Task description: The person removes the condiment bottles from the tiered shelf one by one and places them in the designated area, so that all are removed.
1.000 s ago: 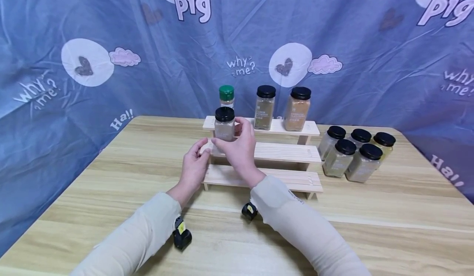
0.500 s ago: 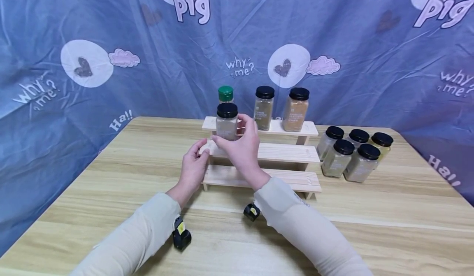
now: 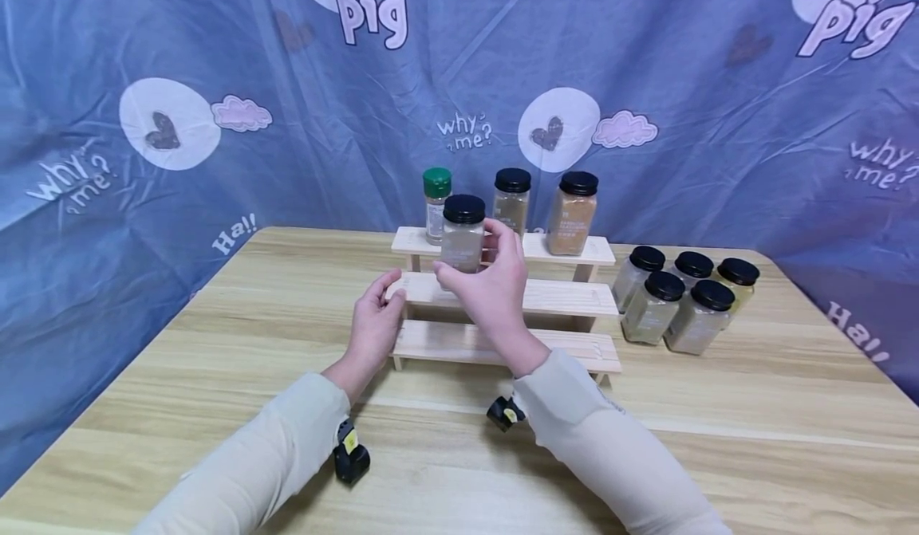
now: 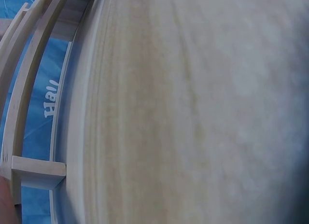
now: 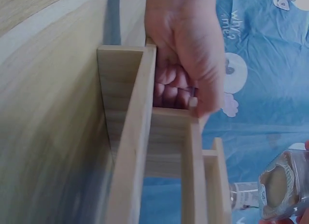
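Observation:
My right hand (image 3: 495,289) grips a clear spice jar (image 3: 461,246) with a black lid and holds it upright over the left part of the rack's middle shelf. The right wrist view shows the bottom of that jar (image 5: 282,185), so it is raised. My left hand (image 3: 376,320) holds the left end of the three-step wooden rack (image 3: 567,297); its fingers curl around the middle shelf's end (image 5: 174,89). On the top shelf stand a green-capped jar (image 3: 435,214), a jar of cumin powder (image 3: 511,200) partly behind my right hand, and a jar of orange seasoning (image 3: 572,220).
Several black-lidded spice jars (image 3: 698,320) stand in a cluster on the wooden table (image 3: 215,344), right of the rack. A blue printed cloth (image 3: 323,144) hangs behind the table. Black wrist cameras sit under both sleeves.
My right hand has lifted the jar slightly and carried it to the right, uncovering the green-capped jar and partly covering the cumin jar. The left hand has stayed at the rack's end.

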`<state>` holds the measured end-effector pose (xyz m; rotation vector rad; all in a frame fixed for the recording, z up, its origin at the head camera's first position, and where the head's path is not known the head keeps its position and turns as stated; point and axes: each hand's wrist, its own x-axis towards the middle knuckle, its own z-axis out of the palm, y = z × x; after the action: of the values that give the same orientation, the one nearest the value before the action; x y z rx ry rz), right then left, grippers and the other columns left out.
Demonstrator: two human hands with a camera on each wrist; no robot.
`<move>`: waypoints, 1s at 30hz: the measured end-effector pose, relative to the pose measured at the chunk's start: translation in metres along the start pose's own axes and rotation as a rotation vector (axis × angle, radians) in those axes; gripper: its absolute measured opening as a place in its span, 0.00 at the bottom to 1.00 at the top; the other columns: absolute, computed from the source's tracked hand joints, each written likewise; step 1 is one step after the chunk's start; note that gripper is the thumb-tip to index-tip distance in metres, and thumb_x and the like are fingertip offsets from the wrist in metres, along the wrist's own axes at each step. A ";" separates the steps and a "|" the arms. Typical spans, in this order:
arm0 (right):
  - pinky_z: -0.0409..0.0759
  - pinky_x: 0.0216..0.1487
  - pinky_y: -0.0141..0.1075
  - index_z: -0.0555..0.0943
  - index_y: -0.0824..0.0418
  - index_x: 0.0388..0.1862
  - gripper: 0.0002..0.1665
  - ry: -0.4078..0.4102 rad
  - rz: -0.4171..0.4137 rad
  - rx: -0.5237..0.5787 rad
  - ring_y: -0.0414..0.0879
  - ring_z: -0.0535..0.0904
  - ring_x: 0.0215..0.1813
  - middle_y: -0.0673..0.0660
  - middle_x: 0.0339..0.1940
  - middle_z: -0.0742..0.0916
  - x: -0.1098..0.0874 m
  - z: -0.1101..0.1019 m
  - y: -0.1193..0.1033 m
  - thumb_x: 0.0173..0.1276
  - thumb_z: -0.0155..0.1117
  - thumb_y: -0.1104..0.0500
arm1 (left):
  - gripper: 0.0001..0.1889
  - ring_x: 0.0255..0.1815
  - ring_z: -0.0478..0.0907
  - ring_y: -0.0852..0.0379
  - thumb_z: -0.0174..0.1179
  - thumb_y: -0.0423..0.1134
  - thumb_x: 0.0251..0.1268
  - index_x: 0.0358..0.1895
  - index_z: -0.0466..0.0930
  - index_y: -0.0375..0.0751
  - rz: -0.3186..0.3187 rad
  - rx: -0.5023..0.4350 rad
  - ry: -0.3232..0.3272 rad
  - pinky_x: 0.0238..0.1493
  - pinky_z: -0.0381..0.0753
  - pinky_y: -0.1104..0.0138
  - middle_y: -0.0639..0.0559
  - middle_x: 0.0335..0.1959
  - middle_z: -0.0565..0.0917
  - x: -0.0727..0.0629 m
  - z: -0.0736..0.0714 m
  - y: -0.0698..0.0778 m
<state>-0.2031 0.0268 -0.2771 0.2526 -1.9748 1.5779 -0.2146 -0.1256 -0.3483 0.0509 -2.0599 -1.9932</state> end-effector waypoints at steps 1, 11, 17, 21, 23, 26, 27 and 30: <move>0.77 0.40 0.36 0.71 0.63 0.55 0.41 0.000 0.001 -0.001 0.47 0.74 0.42 0.58 0.43 0.76 0.000 -0.002 -0.001 0.38 0.77 0.61 | 0.20 0.13 0.61 0.67 0.51 0.32 0.65 0.60 0.71 0.37 -0.002 0.000 0.000 0.15 0.62 0.75 0.60 0.14 0.65 0.000 0.000 0.000; 0.77 0.41 0.37 0.70 0.64 0.56 0.41 0.020 0.006 -0.009 0.46 0.75 0.42 0.58 0.44 0.78 0.001 -0.028 0.002 0.38 0.75 0.65 | 0.20 0.12 0.60 0.67 0.50 0.31 0.65 0.60 0.70 0.36 0.005 -0.004 -0.013 0.14 0.61 0.75 0.60 0.12 0.63 0.000 -0.001 0.000; 0.73 0.38 0.33 0.71 0.65 0.56 0.40 0.049 0.001 -0.045 0.43 0.72 0.39 0.57 0.41 0.78 0.000 -0.044 0.004 0.39 0.72 0.67 | 0.19 0.12 0.60 0.67 0.50 0.31 0.65 0.60 0.71 0.37 0.005 -0.003 -0.002 0.14 0.60 0.75 0.60 0.12 0.63 0.001 -0.001 -0.001; 0.71 0.39 0.33 0.71 0.65 0.55 0.39 0.070 -0.016 -0.055 0.43 0.71 0.38 0.57 0.41 0.79 -0.001 -0.055 0.005 0.38 0.71 0.68 | 0.19 0.12 0.60 0.67 0.50 0.31 0.65 0.60 0.71 0.37 0.005 0.002 -0.004 0.15 0.61 0.76 0.60 0.12 0.63 0.001 -0.001 -0.001; 0.69 0.40 0.34 0.71 0.66 0.55 0.39 0.079 -0.020 -0.055 0.43 0.71 0.38 0.57 0.42 0.79 -0.002 -0.060 0.005 0.38 0.70 0.68 | 0.19 0.12 0.60 0.67 0.50 0.32 0.65 0.60 0.71 0.38 -0.003 0.004 -0.006 0.15 0.61 0.76 0.60 0.13 0.63 0.001 -0.001 -0.001; 0.69 0.40 0.34 0.71 0.66 0.55 0.38 0.090 -0.012 -0.059 0.42 0.71 0.39 0.55 0.42 0.79 -0.002 -0.070 0.005 0.39 0.69 0.69 | 0.20 0.12 0.60 0.67 0.50 0.32 0.65 0.60 0.71 0.38 -0.014 -0.003 -0.009 0.15 0.61 0.76 0.60 0.13 0.63 0.000 -0.001 -0.001; 0.69 0.41 0.34 0.71 0.66 0.55 0.38 0.093 -0.009 -0.058 0.41 0.71 0.39 0.55 0.42 0.79 -0.002 -0.073 0.005 0.39 0.69 0.69 | 0.20 0.12 0.60 0.67 0.50 0.31 0.65 0.60 0.71 0.38 -0.016 -0.007 -0.010 0.15 0.61 0.76 0.60 0.13 0.63 0.000 -0.001 -0.001; 0.71 0.40 0.33 0.71 0.65 0.56 0.37 0.119 0.020 -0.053 0.40 0.72 0.40 0.52 0.42 0.79 -0.001 -0.083 0.004 0.41 0.67 0.70 | 0.20 0.12 0.60 0.67 0.50 0.31 0.65 0.61 0.70 0.38 -0.021 -0.021 -0.016 0.14 0.60 0.76 0.60 0.13 0.64 0.000 0.000 0.000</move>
<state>-0.1772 0.1060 -0.2709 0.1152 -1.9292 1.5150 -0.2144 -0.1260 -0.3488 0.0523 -2.0557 -2.0344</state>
